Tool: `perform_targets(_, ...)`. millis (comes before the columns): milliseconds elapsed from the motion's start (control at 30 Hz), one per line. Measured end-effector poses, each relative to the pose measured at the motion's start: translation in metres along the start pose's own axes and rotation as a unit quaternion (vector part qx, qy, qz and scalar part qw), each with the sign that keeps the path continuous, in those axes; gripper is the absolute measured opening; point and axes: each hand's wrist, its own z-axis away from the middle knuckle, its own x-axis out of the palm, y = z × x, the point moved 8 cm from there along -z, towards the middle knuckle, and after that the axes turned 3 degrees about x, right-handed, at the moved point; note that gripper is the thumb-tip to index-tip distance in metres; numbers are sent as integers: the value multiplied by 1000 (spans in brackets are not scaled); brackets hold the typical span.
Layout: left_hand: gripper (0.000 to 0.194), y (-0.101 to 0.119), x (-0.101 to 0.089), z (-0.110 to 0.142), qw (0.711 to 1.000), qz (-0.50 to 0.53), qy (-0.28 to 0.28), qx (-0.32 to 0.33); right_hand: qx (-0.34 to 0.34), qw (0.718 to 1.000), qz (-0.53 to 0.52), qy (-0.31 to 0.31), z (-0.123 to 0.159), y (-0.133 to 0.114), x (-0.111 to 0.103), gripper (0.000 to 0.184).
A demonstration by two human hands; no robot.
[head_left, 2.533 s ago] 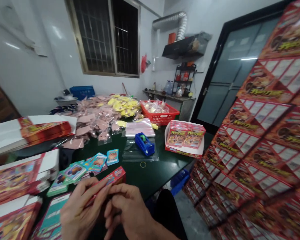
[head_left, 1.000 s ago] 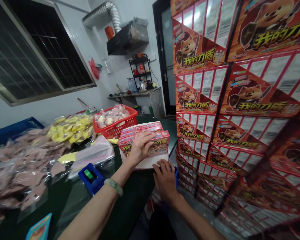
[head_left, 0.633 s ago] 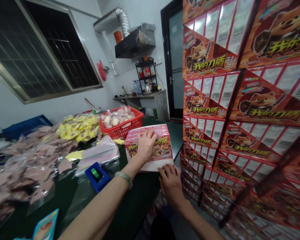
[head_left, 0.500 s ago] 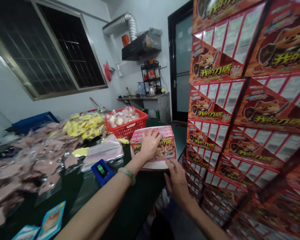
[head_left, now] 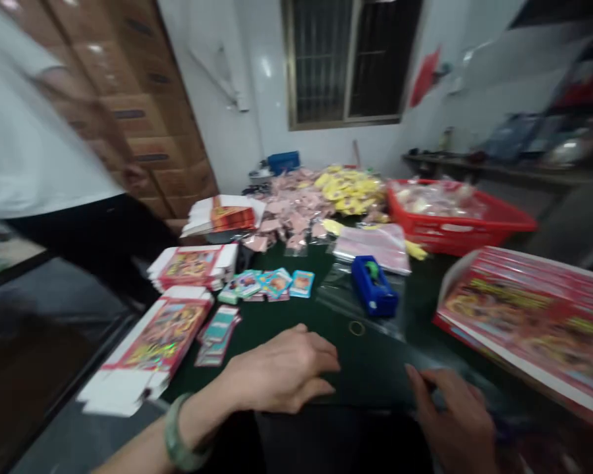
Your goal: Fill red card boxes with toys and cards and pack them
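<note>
Left hand (head_left: 281, 370) and right hand (head_left: 455, 418) have moved off the display box (head_left: 479, 340), which stands on the desk (head_left: 264, 326) at right. Both hands are half spread, the right nearer the box; thin band (head_left: 356, 334) and tape dispenser (head_left: 374, 293) lie beyond

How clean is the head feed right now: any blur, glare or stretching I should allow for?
Head view: the display box at the right is smeared and stretched, its lettering unreadable; head view: the blue tape dispenser is noticeably clearer; head view: glare spots the wall left of the window; head view: the right hand is soft and dim, the left hand better lit.
</note>
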Motion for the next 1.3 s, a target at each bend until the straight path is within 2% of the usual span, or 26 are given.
perform_targets(33,16,-20,-6,33,996,6,58,-62,-14,999,-46,-17,-5,-21,10,28)
perform_targets(100,20,-57,-17,102,966,-32,193,-171,-29,990,-133,-49,-16,-62,31,30)
perform_targets(133,20,-75,-21,138,936,-68,251,-236,-34,981,-177,-70,-21,-83,42,29)
perform_targets(167,22,-89,-21,172,906,-114,284,-291,-37,970,-221,-95,-26,-104,54,27)
perform_targets(233,25,-110,-17,229,844,-217,307,-382,-33,939,-303,-160,-35,-145,82,20)
perform_targets(300,35,-129,-5,271,798,-270,274,-464,-27,900,-371,-226,-43,-186,112,16)
perform_targets(367,43,-144,13,296,780,-265,228,-518,-34,869,-407,-279,-52,-229,144,17)
perform_targets(467,43,-155,35,309,785,-230,198,-540,-95,867,-353,-339,-60,-294,196,24)
perform_targets(600,47,-155,43,310,783,-237,228,-528,-160,877,-240,-383,-54,-364,259,31)
perform_targets(700,51,-155,46,313,775,-243,265,-520,-168,881,-202,-394,-43,-394,283,36)
perform_targets(767,60,-154,48,318,764,-248,302,-513,-165,886,-186,-392,-41,-405,287,33)
perform_targets(867,77,-148,49,328,746,-252,351,-507,-143,890,-178,-393,-52,-410,287,28)
perform_targets(1000,79,-126,32,345,709,-277,382,-524,-116,876,-211,-419,-77,-407,272,19)
perform_targets(1067,72,-109,17,347,695,-290,408,-517,-113,864,-240,-427,-86,-402,250,18)
perform_targets(1133,64,-96,6,337,695,-282,434,-498,-116,848,-297,-423,-91,-394,220,19)
perform_targets(1233,61,-90,5,302,713,-233,469,-467,-110,822,-370,-419,-89,-371,173,16)
perform_targets(1300,67,-89,9,272,728,-185,494,-439,-84,815,-378,-432,-85,-347,151,16)
